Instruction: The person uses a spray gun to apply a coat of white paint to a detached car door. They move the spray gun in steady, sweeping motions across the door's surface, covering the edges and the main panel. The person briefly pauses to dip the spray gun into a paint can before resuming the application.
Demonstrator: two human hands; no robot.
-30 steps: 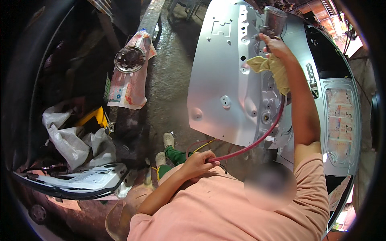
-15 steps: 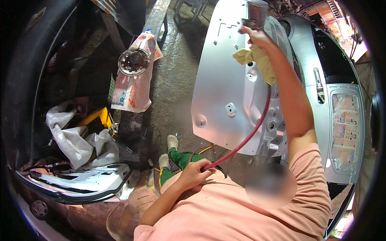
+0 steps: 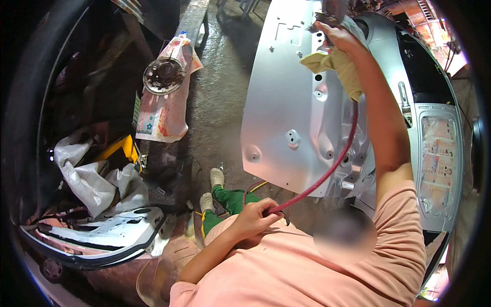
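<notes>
My right hand (image 3: pixel 340 38) is stretched far forward and closed around the handle of a spray gun (image 3: pixel 332 9), whose dark cup is cut off at the upper edge. A pale yellow cloth (image 3: pixel 337 69) hangs below that hand, where the hose meets the gun. From there a red air hose (image 3: pixel 332 171) curves back to my waist. My left hand (image 3: pixel 254 219) grips the hose in front of my stomach. Under my right arm lies a silver car door panel (image 3: pixel 276 112), with holes and pressed shapes along its right part.
A silver car body (image 3: pixel 434 210) with a paper-masked window stands at the right. On the left, a bench (image 3: pixel 190 19) carries a metal ring-shaped part (image 3: pixel 163 75) on a printed bag (image 3: pixel 166 120). A white car door (image 3: pixel 102 233) and white sacks (image 3: pixel 87 184) lie lower left.
My right hand and the spray gun have shifted slightly right along the far end of the panel. The hose swung right with them; my left hand keeps its grip.
</notes>
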